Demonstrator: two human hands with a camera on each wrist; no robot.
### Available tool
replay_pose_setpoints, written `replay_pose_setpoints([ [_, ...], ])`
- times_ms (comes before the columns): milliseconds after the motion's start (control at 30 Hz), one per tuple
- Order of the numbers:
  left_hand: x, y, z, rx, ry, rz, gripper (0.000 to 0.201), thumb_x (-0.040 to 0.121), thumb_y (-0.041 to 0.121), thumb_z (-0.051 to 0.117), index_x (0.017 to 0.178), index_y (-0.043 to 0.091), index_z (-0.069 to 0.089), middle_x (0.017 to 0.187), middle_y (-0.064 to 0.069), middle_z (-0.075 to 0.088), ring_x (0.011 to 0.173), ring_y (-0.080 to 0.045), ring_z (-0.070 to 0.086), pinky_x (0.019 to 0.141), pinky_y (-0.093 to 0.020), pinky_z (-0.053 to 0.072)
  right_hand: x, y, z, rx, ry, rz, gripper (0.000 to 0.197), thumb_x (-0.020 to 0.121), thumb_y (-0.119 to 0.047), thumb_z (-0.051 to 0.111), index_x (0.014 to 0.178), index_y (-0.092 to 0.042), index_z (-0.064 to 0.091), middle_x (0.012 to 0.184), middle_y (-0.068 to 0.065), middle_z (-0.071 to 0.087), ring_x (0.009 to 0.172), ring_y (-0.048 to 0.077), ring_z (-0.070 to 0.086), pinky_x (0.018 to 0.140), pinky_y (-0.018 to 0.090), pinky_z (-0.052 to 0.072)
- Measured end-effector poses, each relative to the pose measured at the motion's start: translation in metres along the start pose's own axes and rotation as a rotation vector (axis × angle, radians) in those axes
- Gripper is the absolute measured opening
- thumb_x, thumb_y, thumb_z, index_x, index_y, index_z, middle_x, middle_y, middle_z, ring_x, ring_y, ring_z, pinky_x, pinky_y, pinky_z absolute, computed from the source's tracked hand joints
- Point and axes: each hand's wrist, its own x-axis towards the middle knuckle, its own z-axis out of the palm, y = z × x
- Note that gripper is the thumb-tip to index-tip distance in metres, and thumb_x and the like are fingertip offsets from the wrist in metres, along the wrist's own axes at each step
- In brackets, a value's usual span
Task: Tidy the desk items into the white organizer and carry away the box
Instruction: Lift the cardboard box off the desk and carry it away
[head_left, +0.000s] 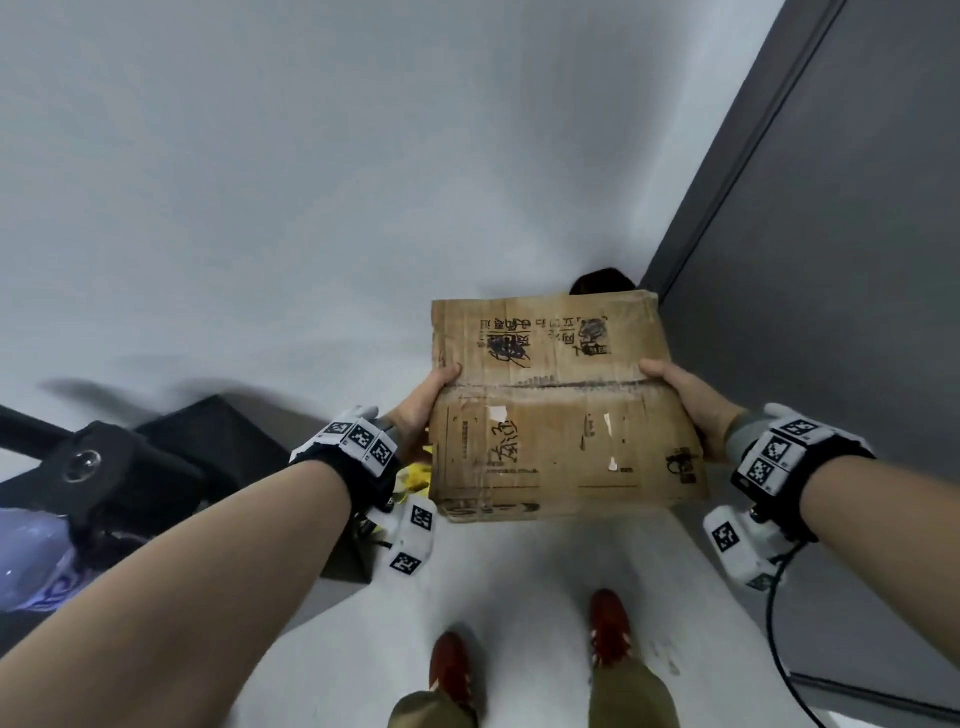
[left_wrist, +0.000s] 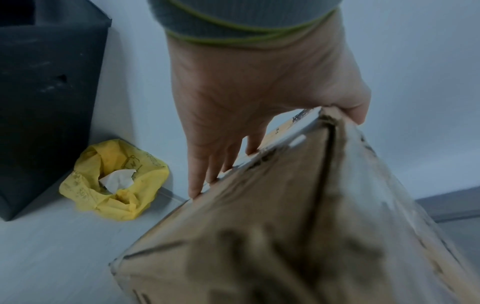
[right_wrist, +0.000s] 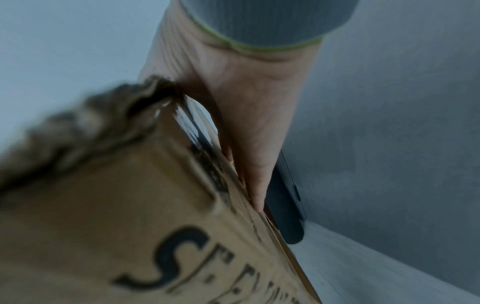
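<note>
The person stood on a pale floor (head_left: 260, 208), holding a worn cardboard box (head_left: 561, 415) in both hands, out in front of the body and above two red shoes (head_left: 610, 629). The box sat just right of the head view's centre, its closed flaps facing up, with black printing and scribbled-over marks on them.

The left hand (head_left: 423, 410) clasped the box's edge at 9 o'clock, thumb laid over the top seam. In the left wrist view the left hand (left_wrist: 249, 98) had its fingers (left_wrist: 197, 174) reaching down along the side of the box (left_wrist: 298, 226) and its thumb hooked over the upper corner. The right hand (head_left: 685, 400) gripped the opposite edge at 3 o'clock in the same way, thumb on top; from the right wrist the right hand (right_wrist: 246, 115) lay flat against the side of the box (right_wrist: 130, 205), fingertips pressed to the cardboard.

At 8 o'clock from the box a black bin (left_wrist: 46, 86) stood on the floor, and just beside it sat a yellow bag (left_wrist: 114, 181) with a white tissue inside. A dark grey wall (head_left: 831, 312) rose at 2 o'clock.
</note>
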Motion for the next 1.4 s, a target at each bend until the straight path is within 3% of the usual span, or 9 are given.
replay_pose_setpoints([
  [167, 0.082, -0.005, 0.006, -0.136, 0.126, -0.089, 0.101, 0.049, 0.081, 0.074, 0.126, 0.018, 0.06, 0.115, -0.018, 0.07, 0.112, -0.04, 0.064, 0.102, -0.059, 0.043, 0.1, -0.029, -0.021, -0.167, -0.053, 0.105, 0.055, 0.083, -0.064, 0.056, 0.106, -0.016, 0.07, 0.087, 0.015, 0.075, 0.078, 0.03, 0.07, 0.075, 0.037, 0.053],
  [233, 0.092, -0.012, 0.012, -0.178, 0.139, -0.109, 0.096, 0.052, 0.079, 0.075, 0.126, 0.02, 0.059, 0.116, -0.016, 0.07, 0.111, -0.039, 0.064, 0.101, -0.057, 0.044, 0.127, -0.029, -0.026, -0.235, -0.072, 0.131, 0.055, 0.084, -0.065, 0.055, 0.103, -0.016, 0.07, 0.083, 0.013, 0.076, 0.081, 0.029, 0.069, 0.073, 0.035, 0.05],
  [300, 0.134, -0.027, 0.015, -0.242, 0.191, -0.12, 0.095, 0.054, 0.076, 0.078, 0.128, 0.02, 0.057, 0.118, -0.016, 0.069, 0.111, -0.039, 0.064, 0.1, -0.058, 0.045, 0.167, -0.031, -0.037, -0.294, -0.099, 0.164, 0.053, 0.085, -0.064, 0.055, 0.101, -0.015, 0.068, 0.078, 0.012, 0.075, 0.08, 0.028, 0.068, 0.069, 0.033, 0.049],
  [400, 0.183, -0.052, 0.012, -0.354, 0.291, -0.153, 0.106, 0.05, 0.07, 0.085, 0.136, 0.018, 0.05, 0.119, -0.016, 0.069, 0.105, -0.039, 0.068, 0.091, -0.061, 0.05, 0.214, -0.028, -0.035, -0.326, -0.143, 0.201, 0.049, 0.086, -0.061, 0.055, 0.098, -0.015, 0.067, 0.073, 0.011, 0.074, 0.075, 0.026, 0.067, 0.066, 0.031, 0.048],
  [533, 0.226, -0.067, 0.015, -0.392, 0.33, -0.097, 0.092, 0.055, 0.067, 0.084, 0.128, 0.02, 0.055, 0.115, -0.013, 0.071, 0.108, -0.037, 0.067, 0.094, -0.058, 0.05, 0.275, -0.014, -0.033, -0.326, -0.182, 0.245, 0.046, 0.087, -0.057, 0.056, 0.099, -0.015, 0.068, 0.074, 0.011, 0.076, 0.08, 0.027, 0.067, 0.069, 0.033, 0.049],
  [733, 0.329, -0.103, 0.0, -0.393, 0.407, -0.043, 0.058, 0.076, 0.053, 0.076, 0.114, 0.01, 0.065, 0.106, -0.013, 0.074, 0.102, -0.033, 0.069, 0.092, -0.052, 0.054, 0.396, 0.034, -0.016, -0.349, -0.205, 0.223, 0.039, 0.089, -0.056, 0.054, 0.101, -0.02, 0.064, 0.088, 0.013, 0.071, 0.083, 0.027, 0.065, 0.069, 0.033, 0.048],
  [1033, 0.476, -0.176, -0.018, -0.364, 0.487, -0.048, 0.076, 0.062, 0.063, 0.074, 0.117, 0.011, 0.067, 0.102, -0.008, 0.076, 0.094, -0.028, 0.073, 0.092, -0.044, 0.056, 0.55, 0.124, -0.001, -0.385, -0.187, 0.15, 0.045, 0.087, -0.06, 0.053, 0.103, -0.019, 0.066, 0.088, 0.012, 0.071, 0.083, 0.029, 0.065, 0.071, 0.034, 0.048],
  [1200, 0.537, -0.207, -0.016, -0.286, 0.532, -0.03, 0.055, 0.081, 0.06, 0.06, 0.108, 0.013, 0.067, 0.098, -0.008, 0.076, 0.089, -0.026, 0.073, 0.088, -0.04, 0.057, 0.615, 0.172, 0.003, -0.388, -0.203, 0.131, 0.041, 0.09, -0.058, 0.051, 0.1, -0.021, 0.065, 0.087, 0.011, 0.071, 0.081, 0.028, 0.065, 0.07, 0.033, 0.048],
  [1400, 0.585, -0.233, -0.027, -0.228, 0.615, -0.034, 0.056, 0.084, 0.062, 0.054, 0.112, 0.014, 0.065, 0.101, -0.008, 0.074, 0.093, -0.027, 0.071, 0.092, -0.041, 0.055, 0.672, 0.204, 0.014, -0.389, -0.213, 0.111, 0.043, 0.089, -0.059, 0.052, 0.1, -0.019, 0.065, 0.086, 0.012, 0.071, 0.081, 0.029, 0.066, 0.07, 0.035, 0.049],
])
